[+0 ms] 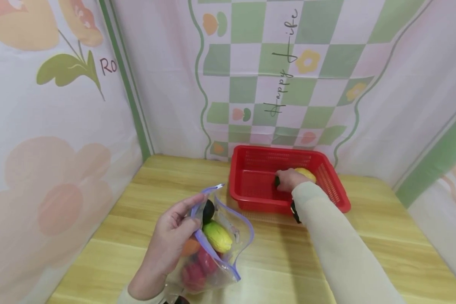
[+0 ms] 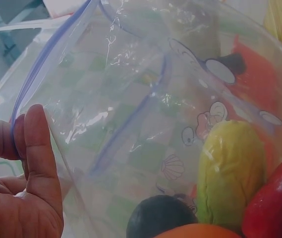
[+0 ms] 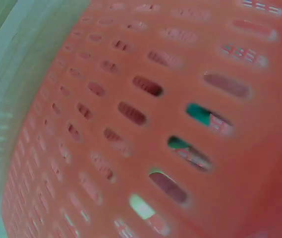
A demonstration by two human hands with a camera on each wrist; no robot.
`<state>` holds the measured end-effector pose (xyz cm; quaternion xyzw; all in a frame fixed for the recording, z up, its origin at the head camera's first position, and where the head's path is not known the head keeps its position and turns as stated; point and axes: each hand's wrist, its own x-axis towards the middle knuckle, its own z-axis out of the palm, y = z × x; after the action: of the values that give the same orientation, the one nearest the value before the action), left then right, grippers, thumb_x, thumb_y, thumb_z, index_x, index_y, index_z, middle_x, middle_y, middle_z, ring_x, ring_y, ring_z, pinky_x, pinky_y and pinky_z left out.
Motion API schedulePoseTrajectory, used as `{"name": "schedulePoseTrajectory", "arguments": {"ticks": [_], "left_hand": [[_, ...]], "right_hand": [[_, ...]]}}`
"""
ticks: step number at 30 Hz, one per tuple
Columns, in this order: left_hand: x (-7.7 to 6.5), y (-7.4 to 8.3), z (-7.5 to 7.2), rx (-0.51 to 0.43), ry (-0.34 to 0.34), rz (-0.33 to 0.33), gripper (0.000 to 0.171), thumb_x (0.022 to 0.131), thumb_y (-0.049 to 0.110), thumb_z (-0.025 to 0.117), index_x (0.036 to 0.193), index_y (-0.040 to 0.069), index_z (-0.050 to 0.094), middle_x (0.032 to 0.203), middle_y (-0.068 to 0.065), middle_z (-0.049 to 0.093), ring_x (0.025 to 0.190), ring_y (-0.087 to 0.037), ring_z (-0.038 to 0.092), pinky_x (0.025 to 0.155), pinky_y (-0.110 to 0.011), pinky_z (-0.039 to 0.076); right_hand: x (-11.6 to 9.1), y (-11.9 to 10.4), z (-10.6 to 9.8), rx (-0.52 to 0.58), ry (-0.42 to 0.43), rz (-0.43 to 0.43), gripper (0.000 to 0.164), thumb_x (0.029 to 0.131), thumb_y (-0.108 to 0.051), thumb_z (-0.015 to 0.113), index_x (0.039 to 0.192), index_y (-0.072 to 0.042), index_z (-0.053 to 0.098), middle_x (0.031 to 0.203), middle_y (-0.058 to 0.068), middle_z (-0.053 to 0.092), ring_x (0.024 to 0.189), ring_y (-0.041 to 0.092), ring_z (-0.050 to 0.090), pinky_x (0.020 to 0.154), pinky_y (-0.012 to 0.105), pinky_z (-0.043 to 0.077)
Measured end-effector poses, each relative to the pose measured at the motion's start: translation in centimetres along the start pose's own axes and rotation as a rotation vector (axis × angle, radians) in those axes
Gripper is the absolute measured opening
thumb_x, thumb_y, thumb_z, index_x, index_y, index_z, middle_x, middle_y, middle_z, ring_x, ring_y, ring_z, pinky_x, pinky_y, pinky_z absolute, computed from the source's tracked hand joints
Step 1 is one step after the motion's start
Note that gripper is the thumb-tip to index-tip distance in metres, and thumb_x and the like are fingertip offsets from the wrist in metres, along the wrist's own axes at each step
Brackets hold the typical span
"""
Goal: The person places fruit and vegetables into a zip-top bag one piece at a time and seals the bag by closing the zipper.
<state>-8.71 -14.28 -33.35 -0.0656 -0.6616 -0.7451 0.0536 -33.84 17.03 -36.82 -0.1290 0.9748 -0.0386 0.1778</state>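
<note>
While my left hand (image 1: 168, 237) pinches the purple zip edge of a clear bag (image 1: 218, 274), I judge that grip serves to keep the mouth gaping. Inside, an orange item (image 1: 190, 247) sits toward 8 o'clock, red pieces (image 1: 194, 276) toward 7, a dark round item (image 1: 208, 211) near 12 and a yellow-green item (image 1: 217, 236) mid-dial. Between 1 and 2 o'clock from the bag, a red basket (image 1: 260, 204) stands on the desk (image 1: 137, 211). There a dark green item (image 1: 277, 181) shows at 9 o'clock of my right hand (image 1: 290, 180); whether that grip grasps it, I cannot tell. Toward 2, a yellow item (image 1: 306, 173) lies partly hidden
</note>
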Motion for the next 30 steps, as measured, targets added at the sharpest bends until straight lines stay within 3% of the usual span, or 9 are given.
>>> {"name": "schedulePoseTrajectory", "arguments": {"ticks": [4, 8, 15, 25, 30], "left_hand": [[0.0, -0.1, 0.0, 0.002, -0.004, 0.008, 0.049, 0.087, -0.006, 0.05, 0.135, 0.005, 0.054, 0.137, -0.005, 0.055, 0.073, -0.012, 0.058, 0.065, -0.024, 0.055], [0.0, -0.1, 0.0, 0.001, -0.004, 0.009, 0.049, 0.087, -0.006, 0.05, 0.135, 0.006, 0.054, 0.137, -0.005, 0.055, 0.072, -0.012, 0.058, 0.066, -0.024, 0.055], [0.1, -0.1, -0.1, 0.005, 0.004, -0.002, 0.049, 0.087, -0.005, 0.05, 0.134, 0.007, 0.055, 0.136, -0.004, 0.056, 0.074, -0.014, 0.058, 0.065, -0.024, 0.055], [0.1, 0.0, 0.2, 0.003, 0.009, -0.009, 0.049, 0.086, -0.005, 0.05, 0.134, 0.007, 0.055, 0.136, -0.003, 0.055, 0.082, -0.016, 0.06, 0.066, -0.025, 0.056], [0.1, 0.0, 0.3, 0.009, 0.012, -0.015, 0.05, 0.086, -0.005, 0.05, 0.134, 0.008, 0.055, 0.136, -0.003, 0.055, 0.087, -0.018, 0.061, 0.067, -0.025, 0.055]], "right_hand": [[-0.2, -0.1, 0.1, 0.004, 0.0, 0.023, 0.055, 0.088, -0.02, 0.067, 0.139, -0.01, 0.049, 0.125, 0.024, 0.051, 0.109, 0.037, 0.048, 0.091, 0.059, 0.044], [-0.6, -0.1, 0.2, 0.016, 0.006, 0.037, 0.049, 0.086, -0.021, 0.068, 0.133, -0.014, 0.054, 0.117, 0.023, 0.048, 0.103, 0.037, 0.046, 0.081, 0.055, 0.048], [-1.0, 0.0, 0.7, 0.094, -0.053, 0.007, 0.032, 0.08, -0.015, 0.071, 0.111, -0.011, 0.063, 0.093, 0.007, 0.062, 0.088, 0.025, 0.055, 0.072, 0.037, 0.046], [-0.8, 1.0, 1.3, 0.111, -0.043, 0.011, 0.034, 0.074, -0.013, 0.074, 0.107, -0.011, 0.064, 0.089, 0.004, 0.064, 0.083, 0.023, 0.056, 0.067, 0.035, 0.047], [-0.5, 1.5, 1.4, 0.117, -0.039, 0.0, 0.034, 0.077, -0.016, 0.072, 0.109, -0.011, 0.061, 0.091, 0.004, 0.064, 0.084, 0.023, 0.057, 0.07, 0.036, 0.048]]}}
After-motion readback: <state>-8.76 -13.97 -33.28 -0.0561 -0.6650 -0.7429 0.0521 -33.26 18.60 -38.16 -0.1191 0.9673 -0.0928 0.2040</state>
